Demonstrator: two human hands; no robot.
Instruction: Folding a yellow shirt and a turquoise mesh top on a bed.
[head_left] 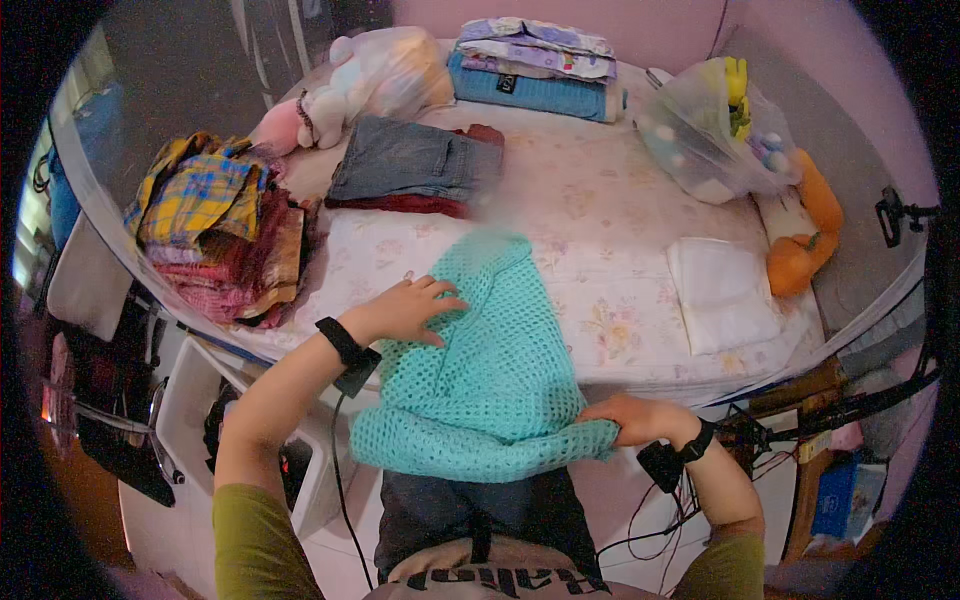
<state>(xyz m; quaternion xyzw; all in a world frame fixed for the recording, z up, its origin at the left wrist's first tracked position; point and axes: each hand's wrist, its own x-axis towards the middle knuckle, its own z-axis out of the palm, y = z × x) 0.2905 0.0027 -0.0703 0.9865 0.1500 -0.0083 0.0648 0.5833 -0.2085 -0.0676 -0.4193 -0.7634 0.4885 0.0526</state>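
A turquoise openwork knit garment [490, 350] lies partly over the near edge of the bed, its lower part hanging in front of my lap. Spread across its upper left side, the fingers of my left hand [408, 308] rest on the knit. At the lower right corner my right hand [645, 420] is closed round the hem, with the fingertips partly hidden by the fabric. The garment narrows toward its far end, where the picture is blurred.
Folded jeans [410, 165] lie beyond my left hand. Stacked plaid clothes [215, 215] stand at the left. Folded sheets and a blue towel [530, 88] sit at the back. A bag of toys [715, 140], an orange plush [800, 255] and folded white cloth [722, 295] are right.
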